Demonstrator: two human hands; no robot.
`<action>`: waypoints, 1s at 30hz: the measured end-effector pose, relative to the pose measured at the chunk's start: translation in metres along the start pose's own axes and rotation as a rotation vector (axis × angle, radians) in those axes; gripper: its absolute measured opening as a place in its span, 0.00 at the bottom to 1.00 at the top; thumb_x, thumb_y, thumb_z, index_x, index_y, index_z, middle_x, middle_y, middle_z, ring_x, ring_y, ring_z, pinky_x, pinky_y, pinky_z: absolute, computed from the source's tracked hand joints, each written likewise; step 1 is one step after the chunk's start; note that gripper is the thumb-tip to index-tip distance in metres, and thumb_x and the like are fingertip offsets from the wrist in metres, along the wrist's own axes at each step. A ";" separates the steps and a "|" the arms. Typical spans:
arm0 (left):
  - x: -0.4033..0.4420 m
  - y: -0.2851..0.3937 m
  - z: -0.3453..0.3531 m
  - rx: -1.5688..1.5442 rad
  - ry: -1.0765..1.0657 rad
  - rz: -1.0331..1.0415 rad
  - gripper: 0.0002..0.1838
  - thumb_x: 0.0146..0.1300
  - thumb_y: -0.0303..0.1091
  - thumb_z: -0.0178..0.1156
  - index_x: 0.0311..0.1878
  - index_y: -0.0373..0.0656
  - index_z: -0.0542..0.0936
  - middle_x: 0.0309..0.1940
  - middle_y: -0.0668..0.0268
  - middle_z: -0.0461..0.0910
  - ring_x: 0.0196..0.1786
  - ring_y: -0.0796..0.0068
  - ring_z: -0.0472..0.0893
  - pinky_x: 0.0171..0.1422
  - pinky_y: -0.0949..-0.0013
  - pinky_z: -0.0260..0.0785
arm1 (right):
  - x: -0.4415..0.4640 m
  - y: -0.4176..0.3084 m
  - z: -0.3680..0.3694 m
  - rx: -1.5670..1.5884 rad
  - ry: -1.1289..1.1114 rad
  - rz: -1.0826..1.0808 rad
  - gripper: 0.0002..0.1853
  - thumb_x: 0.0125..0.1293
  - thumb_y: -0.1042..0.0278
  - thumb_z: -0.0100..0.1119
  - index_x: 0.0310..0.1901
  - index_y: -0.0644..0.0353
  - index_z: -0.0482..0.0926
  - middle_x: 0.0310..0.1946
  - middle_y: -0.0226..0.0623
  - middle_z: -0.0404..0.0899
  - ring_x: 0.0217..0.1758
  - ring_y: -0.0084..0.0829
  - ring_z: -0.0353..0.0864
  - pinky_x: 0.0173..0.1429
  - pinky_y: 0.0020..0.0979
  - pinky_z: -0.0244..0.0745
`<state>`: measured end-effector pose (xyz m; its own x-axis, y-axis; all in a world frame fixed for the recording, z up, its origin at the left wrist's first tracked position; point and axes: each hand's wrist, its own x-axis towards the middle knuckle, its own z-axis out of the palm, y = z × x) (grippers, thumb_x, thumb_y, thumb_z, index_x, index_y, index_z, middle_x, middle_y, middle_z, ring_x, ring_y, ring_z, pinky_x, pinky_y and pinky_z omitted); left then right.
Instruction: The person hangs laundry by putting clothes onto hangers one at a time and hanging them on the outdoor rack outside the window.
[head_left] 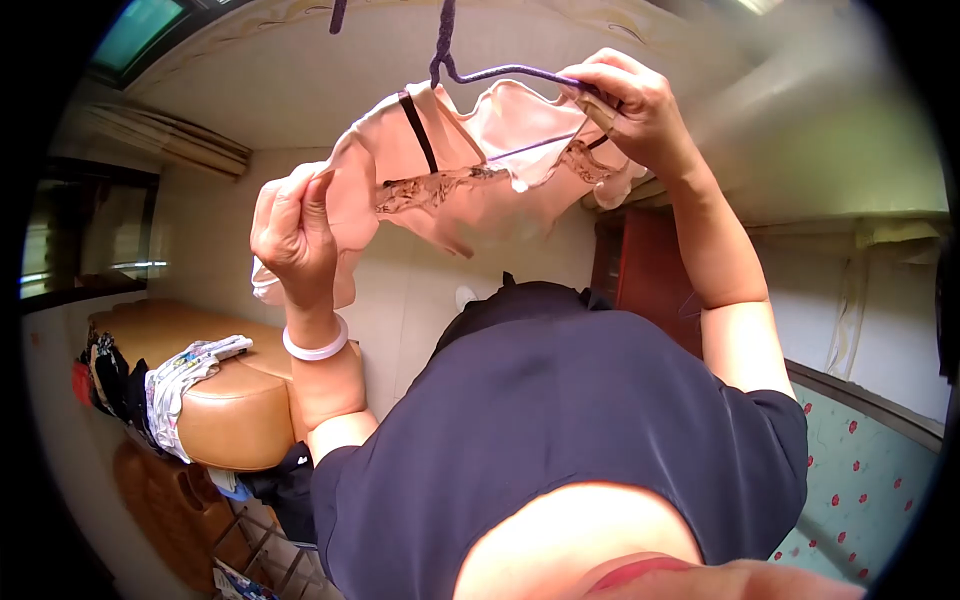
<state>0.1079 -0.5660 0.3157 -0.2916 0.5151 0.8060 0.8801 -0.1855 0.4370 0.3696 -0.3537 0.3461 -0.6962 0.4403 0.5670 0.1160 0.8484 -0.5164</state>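
Observation:
A pale pink garment with dark lace trim and a dark strap (445, 205) hangs spread between my two hands. At its left edge, my left hand (295, 225) is closed, pinching the fabric between thumb and fingers. My right hand (625, 105) is closed around one end of a purple clothes hanger (510, 70), with pink cloth by its fingertips. The hanger's stem rises to the top of the view, and its other arm is mostly hidden by the garment. A thin purple bar shows through the garment's opening.
At left stands a tan padded seat (240, 415) with a white patterned cloth (190, 385) and dark clothes over it. A reddish-brown cabinet (655, 265) is behind my right arm. A light green panel with red flowers (850, 480) lies at lower right.

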 end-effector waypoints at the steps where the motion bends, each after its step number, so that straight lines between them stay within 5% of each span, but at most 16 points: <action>1: 0.001 -0.002 -0.001 -0.007 0.014 -0.005 0.03 0.60 0.22 0.62 0.37 0.35 0.82 0.29 0.63 0.80 0.30 0.73 0.77 0.35 0.73 0.70 | 0.004 -0.005 0.000 0.036 0.029 -0.003 0.08 0.58 0.75 0.64 0.40 0.60 0.83 0.34 0.34 0.80 0.33 0.31 0.80 0.39 0.29 0.77; 10: 0.012 -0.003 -0.004 0.037 0.058 -0.008 0.03 0.60 0.22 0.62 0.37 0.34 0.82 0.30 0.63 0.81 0.33 0.75 0.78 0.39 0.73 0.72 | 0.010 -0.005 0.006 -0.109 0.342 -0.118 0.10 0.57 0.83 0.62 0.40 0.59 0.84 0.38 0.37 0.79 0.39 0.30 0.80 0.41 0.27 0.75; 14: 0.012 -0.006 -0.016 0.036 0.089 -0.027 0.04 0.60 0.22 0.63 0.38 0.34 0.82 0.31 0.62 0.81 0.33 0.75 0.78 0.41 0.74 0.72 | 0.008 0.019 -0.021 -0.088 0.365 -0.001 0.14 0.58 0.79 0.63 0.47 0.60 0.82 0.44 0.38 0.79 0.48 0.31 0.78 0.52 0.29 0.72; 18: 0.023 -0.011 -0.023 0.045 0.119 0.054 0.03 0.59 0.22 0.64 0.36 0.34 0.82 0.29 0.62 0.81 0.31 0.74 0.78 0.35 0.75 0.71 | 0.017 0.049 -0.038 0.262 -0.012 0.162 0.15 0.67 0.64 0.56 0.51 0.62 0.79 0.51 0.36 0.78 0.57 0.31 0.74 0.59 0.29 0.68; 22: 0.029 -0.021 -0.032 -0.006 0.099 0.029 0.03 0.61 0.22 0.62 0.37 0.33 0.82 0.31 0.61 0.81 0.32 0.75 0.78 0.36 0.75 0.71 | 0.001 0.102 -0.014 0.986 -0.294 0.666 0.20 0.71 0.56 0.48 0.55 0.61 0.77 0.55 0.38 0.77 0.60 0.30 0.74 0.65 0.31 0.65; 24: 0.038 -0.025 -0.037 -0.075 0.103 0.066 0.03 0.60 0.21 0.62 0.37 0.31 0.81 0.30 0.62 0.80 0.32 0.76 0.77 0.37 0.77 0.69 | -0.004 0.084 0.014 0.679 -0.370 0.593 0.20 0.70 0.56 0.52 0.56 0.61 0.76 0.52 0.38 0.78 0.58 0.29 0.75 0.62 0.30 0.69; 30: 0.061 -0.016 -0.044 -0.150 0.040 0.098 0.03 0.61 0.21 0.61 0.36 0.30 0.79 0.30 0.65 0.78 0.33 0.77 0.74 0.40 0.78 0.66 | 0.017 0.033 0.144 0.658 -0.286 0.415 0.30 0.58 0.58 0.68 0.61 0.59 0.71 0.56 0.43 0.74 0.63 0.34 0.69 0.65 0.34 0.67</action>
<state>0.0597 -0.5683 0.3755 -0.2242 0.4553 0.8617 0.8404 -0.3573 0.4075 0.2601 -0.3603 0.2463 -0.8517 0.5127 0.1084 0.0268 0.2492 -0.9681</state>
